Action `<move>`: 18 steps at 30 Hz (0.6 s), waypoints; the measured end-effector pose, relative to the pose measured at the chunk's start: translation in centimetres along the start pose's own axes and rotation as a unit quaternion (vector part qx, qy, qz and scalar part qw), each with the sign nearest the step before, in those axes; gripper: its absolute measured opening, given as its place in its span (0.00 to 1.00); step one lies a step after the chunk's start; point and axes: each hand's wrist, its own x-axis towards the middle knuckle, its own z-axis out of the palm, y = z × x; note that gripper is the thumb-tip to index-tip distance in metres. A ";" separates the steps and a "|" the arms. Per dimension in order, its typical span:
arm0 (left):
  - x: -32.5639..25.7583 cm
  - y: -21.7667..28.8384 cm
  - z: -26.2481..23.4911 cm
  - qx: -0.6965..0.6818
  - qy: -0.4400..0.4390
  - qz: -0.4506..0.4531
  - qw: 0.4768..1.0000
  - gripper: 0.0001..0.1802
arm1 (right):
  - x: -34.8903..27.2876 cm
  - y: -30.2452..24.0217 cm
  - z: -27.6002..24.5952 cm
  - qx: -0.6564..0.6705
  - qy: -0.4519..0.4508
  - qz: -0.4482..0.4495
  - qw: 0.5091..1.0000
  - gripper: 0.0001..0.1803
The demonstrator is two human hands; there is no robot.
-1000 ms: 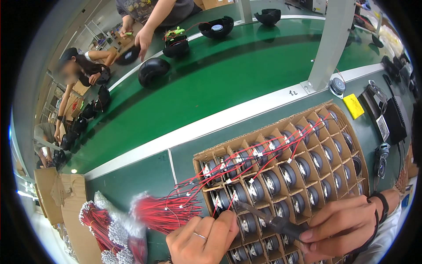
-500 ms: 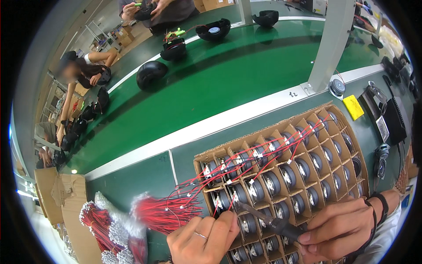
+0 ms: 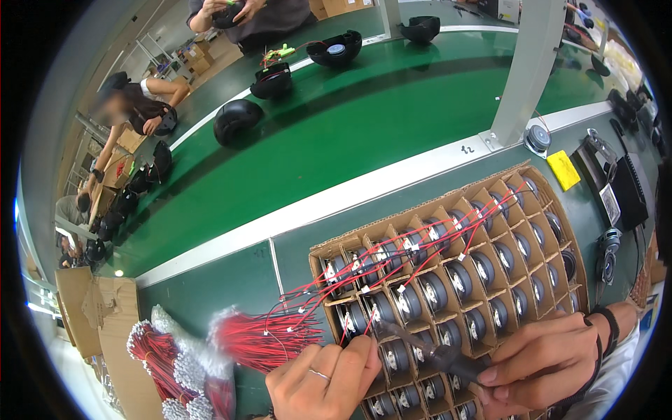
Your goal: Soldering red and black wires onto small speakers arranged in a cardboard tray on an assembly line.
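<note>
My left hand (image 3: 322, 381) is closed in a pinch on a thin red wire (image 3: 369, 325) at the near left of a divided cardboard box (image 3: 581, 280). A soldering iron (image 3: 451, 360) is held in my right hand (image 3: 539, 364), its shaft reaching left over the cells. The iron's tip lies at the terminal side of a small round speaker (image 3: 381, 306), close to the wire's end; whether they touch I cannot tell. Other speakers sit one to a cell, and red and black wires (image 3: 413, 246) with white plugs trail over the far rows.
Left of the box lie a bundle of red wires (image 3: 269, 339) and bagged wires with white plugs (image 3: 185, 364). A green conveyor (image 3: 350, 140) carries black shells (image 3: 238, 120). A yellow sponge (image 3: 563, 170), loose speaker (image 3: 537, 138) and metal post (image 3: 528, 77) stand right. Other people work beyond.
The black shells on the conveyor have shifted slightly left. People across the belt have moved their arms a little. My hands, the wire and the soldering iron are almost unmoved.
</note>
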 end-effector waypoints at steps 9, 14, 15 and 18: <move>0.0 0.0 0.0 0.000 -0.002 0.004 1.000 0.10 | 0.0 0.0 0.0 0.003 0.003 -0.002 1.000 0.16; 0.0 0.0 0.0 0.001 0.003 0.004 1.000 0.10 | 0.1 0.0 -0.1 0.010 -0.003 0.000 1.000 0.15; 0.0 0.0 0.0 0.001 0.003 0.003 1.000 0.10 | 0.1 0.0 -0.1 0.012 -0.003 0.001 1.000 0.15; 0.5 0.6 -0.7 -0.025 -0.008 -0.008 1.000 0.11 | 0.0 0.0 -0.1 0.014 -0.001 0.002 1.000 0.15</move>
